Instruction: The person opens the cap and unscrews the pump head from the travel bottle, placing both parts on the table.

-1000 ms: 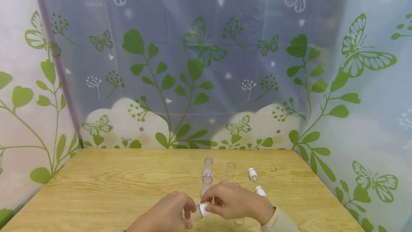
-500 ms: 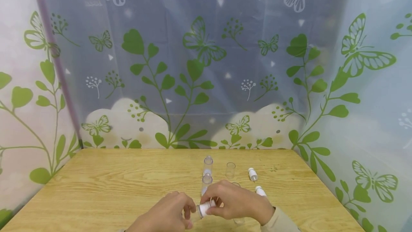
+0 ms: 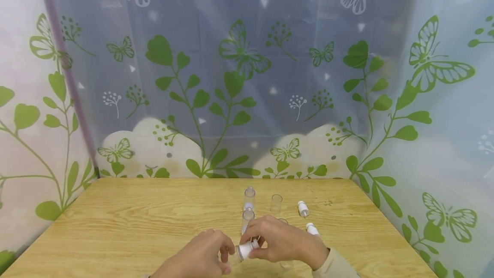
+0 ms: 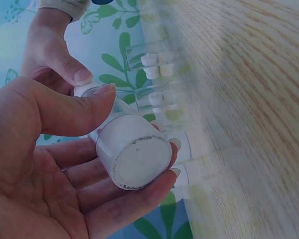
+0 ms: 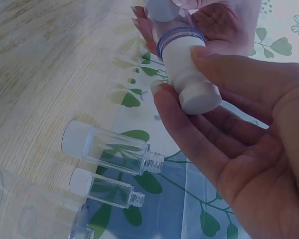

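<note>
Between the hands is a clear bottle with a white bottom, tilted and held above the table. My left hand grips its body; in the left wrist view the thumb lies on one side and fingers curl round the other. My right hand pinches the white pump head at the bottle's neck end, thumb against index finger. The pump head sits at a clear, bluish-looking collar. In the head view, the left fingers hide much of the bottle body.
Two clear bottles stand in a line beyond the hands on the wooden table. Clear covers stand to their right, partly behind the right hand. Two white pump heads lie farther right. A patterned curtain hangs behind.
My right fingers have shifted round the white pump head, leaving more of its end showing. The left hand and the bottle stay in nearly the same place.
</note>
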Tool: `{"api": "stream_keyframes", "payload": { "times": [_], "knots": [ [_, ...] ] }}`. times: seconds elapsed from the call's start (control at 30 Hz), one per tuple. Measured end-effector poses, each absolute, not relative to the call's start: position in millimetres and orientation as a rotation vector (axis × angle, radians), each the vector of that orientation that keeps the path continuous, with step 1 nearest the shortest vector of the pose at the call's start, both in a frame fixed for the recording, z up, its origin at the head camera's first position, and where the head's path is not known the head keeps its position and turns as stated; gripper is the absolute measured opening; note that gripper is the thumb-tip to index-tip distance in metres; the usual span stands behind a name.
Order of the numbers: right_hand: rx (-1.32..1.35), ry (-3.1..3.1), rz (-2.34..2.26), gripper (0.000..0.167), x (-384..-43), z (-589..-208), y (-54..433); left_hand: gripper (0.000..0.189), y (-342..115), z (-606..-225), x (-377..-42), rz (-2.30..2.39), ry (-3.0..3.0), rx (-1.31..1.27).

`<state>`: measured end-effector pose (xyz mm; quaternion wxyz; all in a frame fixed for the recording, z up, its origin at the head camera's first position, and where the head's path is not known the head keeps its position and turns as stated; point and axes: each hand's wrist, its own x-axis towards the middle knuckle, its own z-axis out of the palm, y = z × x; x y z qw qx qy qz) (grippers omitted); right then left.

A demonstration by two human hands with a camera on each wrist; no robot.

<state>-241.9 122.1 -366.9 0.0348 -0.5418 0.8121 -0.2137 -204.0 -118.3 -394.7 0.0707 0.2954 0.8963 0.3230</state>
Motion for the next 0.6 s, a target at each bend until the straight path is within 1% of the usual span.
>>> {"api": "stream_keyframes", "payload": {
  "times": [0.6],
  "knots": [
    [-1.665,2.497,-0.659,0.020,-242.6,-366.7,122.5,0.031,-118.2,-395.0,-203.9,0.949,2.715,0.894]
  ]
}}
